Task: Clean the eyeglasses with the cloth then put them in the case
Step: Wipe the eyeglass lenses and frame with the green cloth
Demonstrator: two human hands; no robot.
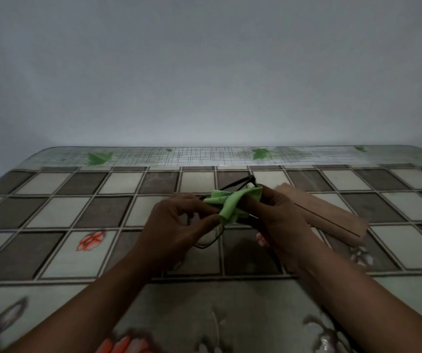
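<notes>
Eyeglasses [240, 183] are held in the air between my two hands, above the surface, with the cloth [230, 203] wrapped over the frame. My left hand [176, 225] is closed in a pinch, thumb and fingers meeting on the frame at the cloth's left edge. My right hand [278, 220] is closed over the cloth, pressing it onto what I judge to be a lens, though the lens itself is hidden. A dark corner of the frame shows beyond my right hand's fingers, and a thin dark arm of the frame curves down and toward me below my left hand. The frame's long axis runs roughly across from one hand to the other. The case [329, 212] lies on the surface just to the right of my right hand and slightly beyond it, a long tan body with a dark seam along its length. Its long axis runs diagonally, the far end near my right fingertips and the near end trailing off right and toward me. I cannot tell whether it is open or shut. My right hand is clearly the nearer one to it, so I judge that the transfer will go rightward once wiping is finished. The surface [64, 220] carries a glossy covering of grey and cream checks with flower and leaf prints. Behind it stands a plain pale wall [204, 72], and the lighting is dim.
</notes>
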